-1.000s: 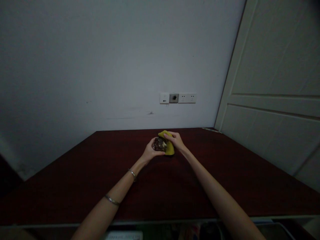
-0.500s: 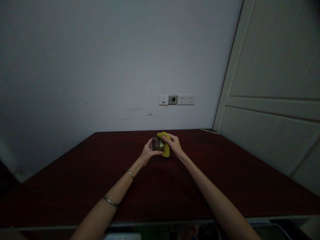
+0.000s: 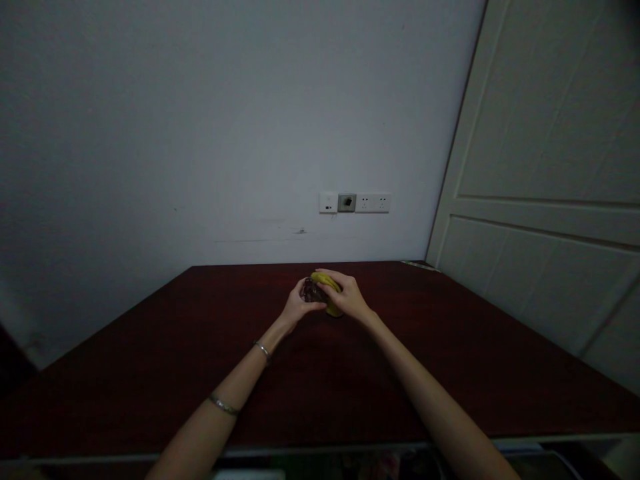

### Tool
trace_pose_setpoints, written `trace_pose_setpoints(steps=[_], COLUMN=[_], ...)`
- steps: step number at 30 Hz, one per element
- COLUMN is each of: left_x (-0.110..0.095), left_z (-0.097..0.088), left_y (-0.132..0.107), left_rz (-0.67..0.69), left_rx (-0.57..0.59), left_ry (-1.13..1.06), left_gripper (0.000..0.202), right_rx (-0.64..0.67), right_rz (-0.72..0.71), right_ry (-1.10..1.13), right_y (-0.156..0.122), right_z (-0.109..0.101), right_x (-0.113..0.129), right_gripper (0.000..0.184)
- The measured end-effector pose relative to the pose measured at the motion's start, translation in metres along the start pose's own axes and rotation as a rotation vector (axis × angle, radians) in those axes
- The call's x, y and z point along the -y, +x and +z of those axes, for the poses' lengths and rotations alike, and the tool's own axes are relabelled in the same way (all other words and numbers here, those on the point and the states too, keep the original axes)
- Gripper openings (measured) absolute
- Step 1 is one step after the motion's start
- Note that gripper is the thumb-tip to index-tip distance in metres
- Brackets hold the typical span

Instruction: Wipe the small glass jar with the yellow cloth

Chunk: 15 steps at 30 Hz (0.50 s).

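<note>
Near the middle of the dark red table, my left hand is closed around a small, clear glass-like object; whether it is a cup or a jar I cannot tell. My right hand grips a yellow cloth and presses it against the right side and top of the glass object. Part of the cloth hangs below the right fingers. The fingers of both hands hide much of the glass object.
Behind the table rises a pale wall with several sockets and switches. A white panelled door stands to the right. Below the table's front edge some dim items show, too dark to name.
My right hand has turned over the top of the glass object, folding the yellow cloth and covering more of it. The left hand stays in almost the same place.
</note>
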State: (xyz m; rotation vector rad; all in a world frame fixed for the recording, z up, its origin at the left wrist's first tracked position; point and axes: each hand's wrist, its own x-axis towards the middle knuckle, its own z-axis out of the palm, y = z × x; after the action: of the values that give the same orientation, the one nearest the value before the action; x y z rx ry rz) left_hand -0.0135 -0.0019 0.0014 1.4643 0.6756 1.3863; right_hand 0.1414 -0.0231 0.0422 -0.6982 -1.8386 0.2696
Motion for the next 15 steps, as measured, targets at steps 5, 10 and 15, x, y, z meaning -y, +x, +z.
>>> trace_pose_setpoints(steps=[5,10,15], left_x=[0.002,0.006,0.006], left_z=[-0.001,-0.004,-0.003], left_y=[0.003,0.007,0.006], left_rz=[0.039,0.132,0.109], left_rx=[0.048,-0.033,-0.003], left_ry=[0.02,0.069,0.101], left_gripper=[0.075,0.057,0.075], right_rx=[0.068,0.178,0.08], right_rz=[-0.162,-0.363,-0.348], right_ry=[-0.219,-0.353,-0.362], right_y=[-0.008,-0.021,-0.013], right_z=[0.003,0.011,0.011], right_x=[0.013,0.025,0.012], right_gripper=[0.038,0.043,0.042])
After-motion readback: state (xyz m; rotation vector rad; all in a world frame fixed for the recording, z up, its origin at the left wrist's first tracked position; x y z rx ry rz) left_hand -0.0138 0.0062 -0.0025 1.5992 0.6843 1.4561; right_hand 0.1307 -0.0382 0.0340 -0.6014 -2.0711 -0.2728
